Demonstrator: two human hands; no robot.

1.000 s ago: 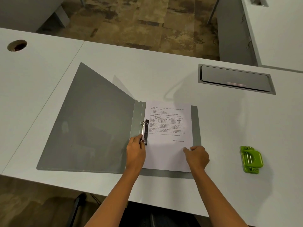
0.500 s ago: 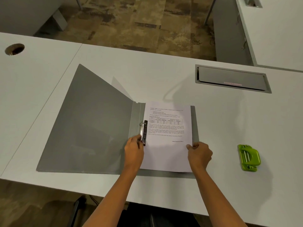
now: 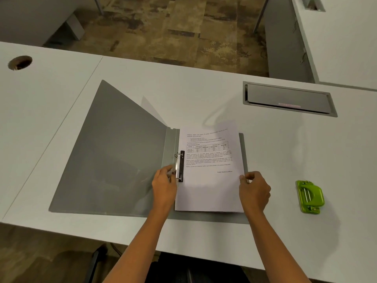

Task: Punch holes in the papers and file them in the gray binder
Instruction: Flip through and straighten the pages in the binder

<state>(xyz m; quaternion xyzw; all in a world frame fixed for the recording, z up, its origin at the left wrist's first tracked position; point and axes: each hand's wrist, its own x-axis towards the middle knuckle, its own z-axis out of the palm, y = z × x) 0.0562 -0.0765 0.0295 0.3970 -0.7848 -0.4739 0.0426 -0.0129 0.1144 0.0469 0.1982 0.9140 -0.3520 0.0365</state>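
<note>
The gray binder [image 3: 114,160] lies open on the white desk, its front cover spread flat to the left. Printed white papers [image 3: 208,188] lie on its right half beside the black and metal ring clip [image 3: 180,166]. My left hand [image 3: 164,185] rests at the lower end of the clip, fingers curled on the metal part at the papers' left edge. With my right hand [image 3: 255,189] I pinch the papers' right edge, which is lifted slightly. The green hole punch [image 3: 310,196] sits on the desk to the right, away from both hands.
A gray cable hatch [image 3: 288,100] is set into the desk at the back right. A round cable hole [image 3: 20,62] is at the far left. The desk's front edge [image 3: 102,233] runs just below the binder. A second desk [image 3: 336,37] stands at the upper right.
My right hand slid from the papers' lower middle to their right edge and now pinches it. The left hand stays at the clip. The view shifted slightly.
</note>
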